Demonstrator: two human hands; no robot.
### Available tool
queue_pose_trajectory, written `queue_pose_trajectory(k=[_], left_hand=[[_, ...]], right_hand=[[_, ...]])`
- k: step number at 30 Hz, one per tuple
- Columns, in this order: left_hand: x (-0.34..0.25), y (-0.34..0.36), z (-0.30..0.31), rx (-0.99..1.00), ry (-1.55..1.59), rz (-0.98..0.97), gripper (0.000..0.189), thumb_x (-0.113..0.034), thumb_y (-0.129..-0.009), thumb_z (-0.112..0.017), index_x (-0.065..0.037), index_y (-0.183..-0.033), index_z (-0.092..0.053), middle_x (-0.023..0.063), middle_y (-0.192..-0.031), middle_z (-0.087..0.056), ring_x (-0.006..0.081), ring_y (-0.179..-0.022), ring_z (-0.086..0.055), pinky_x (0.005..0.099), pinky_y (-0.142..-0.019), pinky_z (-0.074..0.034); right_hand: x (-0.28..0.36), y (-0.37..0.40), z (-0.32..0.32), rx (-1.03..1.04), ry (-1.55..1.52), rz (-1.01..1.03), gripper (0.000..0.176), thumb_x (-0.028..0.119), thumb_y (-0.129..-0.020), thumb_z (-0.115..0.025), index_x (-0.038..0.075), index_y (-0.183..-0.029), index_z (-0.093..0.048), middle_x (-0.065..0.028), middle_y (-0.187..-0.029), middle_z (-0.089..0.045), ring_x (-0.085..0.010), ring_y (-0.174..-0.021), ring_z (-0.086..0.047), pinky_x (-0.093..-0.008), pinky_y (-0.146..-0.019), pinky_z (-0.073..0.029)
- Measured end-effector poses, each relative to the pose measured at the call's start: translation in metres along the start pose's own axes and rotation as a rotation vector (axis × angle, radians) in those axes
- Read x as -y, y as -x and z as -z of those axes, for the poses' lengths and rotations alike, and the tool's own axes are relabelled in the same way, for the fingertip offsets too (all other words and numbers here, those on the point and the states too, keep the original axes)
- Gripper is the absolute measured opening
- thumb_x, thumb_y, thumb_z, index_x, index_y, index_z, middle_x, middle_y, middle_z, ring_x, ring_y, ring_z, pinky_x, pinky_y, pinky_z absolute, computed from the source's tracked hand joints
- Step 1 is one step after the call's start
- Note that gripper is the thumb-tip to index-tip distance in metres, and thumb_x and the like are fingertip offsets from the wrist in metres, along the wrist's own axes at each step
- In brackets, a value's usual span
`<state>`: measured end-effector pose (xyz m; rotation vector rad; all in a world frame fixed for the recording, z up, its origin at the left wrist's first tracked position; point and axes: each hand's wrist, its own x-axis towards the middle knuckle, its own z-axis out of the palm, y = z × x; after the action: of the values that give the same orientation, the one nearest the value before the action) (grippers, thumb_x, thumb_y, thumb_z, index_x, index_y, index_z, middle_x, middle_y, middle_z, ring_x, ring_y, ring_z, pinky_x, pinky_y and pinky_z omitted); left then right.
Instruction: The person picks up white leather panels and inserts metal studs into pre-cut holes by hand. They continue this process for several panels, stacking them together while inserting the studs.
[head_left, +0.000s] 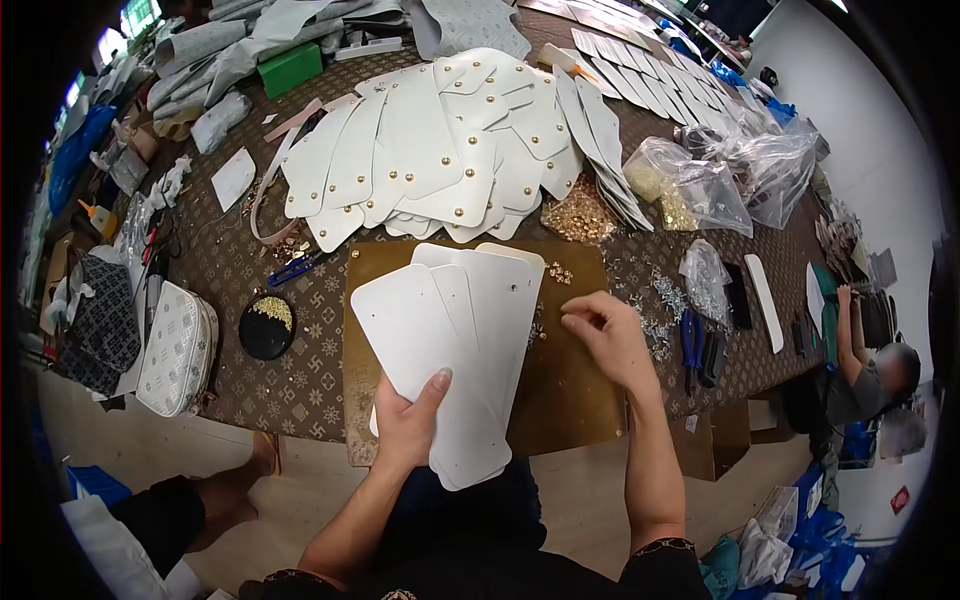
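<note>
Several white rounded panels (425, 330) are fanned out in my left hand (408, 425), whose thumb presses on top of them. They lie over a brown board (580, 400) at the table's front edge. My right hand (605, 335) is above the board's right part, its fingers curled with thumb and fingertips close together; anything between them is too small to make out. Small gold studs (560, 273) and a few silver bits lie on the board near it. Behind the board, a big pile of white panels with gold studs (430, 140) spreads over the patterned table.
Beyond the board sit a heap of gold studs (580, 212) and plastic bags (690, 185). Blue-handled pliers (692, 340) and silver pieces (655, 305) are at right. A round black dish (267, 327) and a pouch (177, 348) stand left. Other people are at both sides.
</note>
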<state>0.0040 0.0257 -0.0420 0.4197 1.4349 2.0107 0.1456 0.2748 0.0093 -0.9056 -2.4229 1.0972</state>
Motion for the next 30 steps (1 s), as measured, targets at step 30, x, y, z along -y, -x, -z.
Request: queue_pose_trajectory(k=[30], left_hand=[[0.005, 0.003, 0.006, 0.045, 0.058, -0.003, 0.034, -0.015, -0.102, -0.068, 0.002, -0.130, -0.060, 0.0070, -0.120, -0.068, 0.0127, -0.108, -0.063, 0.0296, -0.095, -0.051]], right_hand=[[0.056, 0.010, -0.023, -0.040, -0.359, 0.214, 0.011, 0.003, -0.104, -0.059, -0.004, -0.107, -0.067, -0.0066, -0.093, -0.069, -0.0118, -0.083, -0.066, -0.0251, -0.076, -0.054]])
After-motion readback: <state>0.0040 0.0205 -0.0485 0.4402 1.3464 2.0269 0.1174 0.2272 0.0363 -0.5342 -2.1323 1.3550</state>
